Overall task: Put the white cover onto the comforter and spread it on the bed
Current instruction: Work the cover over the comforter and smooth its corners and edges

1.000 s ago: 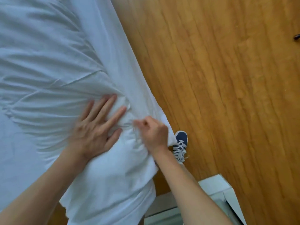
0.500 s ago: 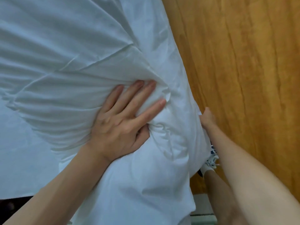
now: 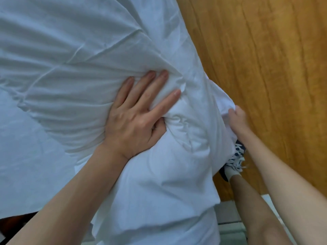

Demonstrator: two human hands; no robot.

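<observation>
Hiding right hand (image 3: 236,119) fingers, white cover (image 3: 74,64)

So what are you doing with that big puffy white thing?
A person is fitting a white cover over a comforter on the bed. The left hand grips a bunched corner of the bedding, thumb tucked into a fold. The right hand pinches the cover's edge at the side of the bed, over the wooden floor. A sneaker peeks out below. The cover is bunched and wrinkled, not yet spread flat.
</observation>
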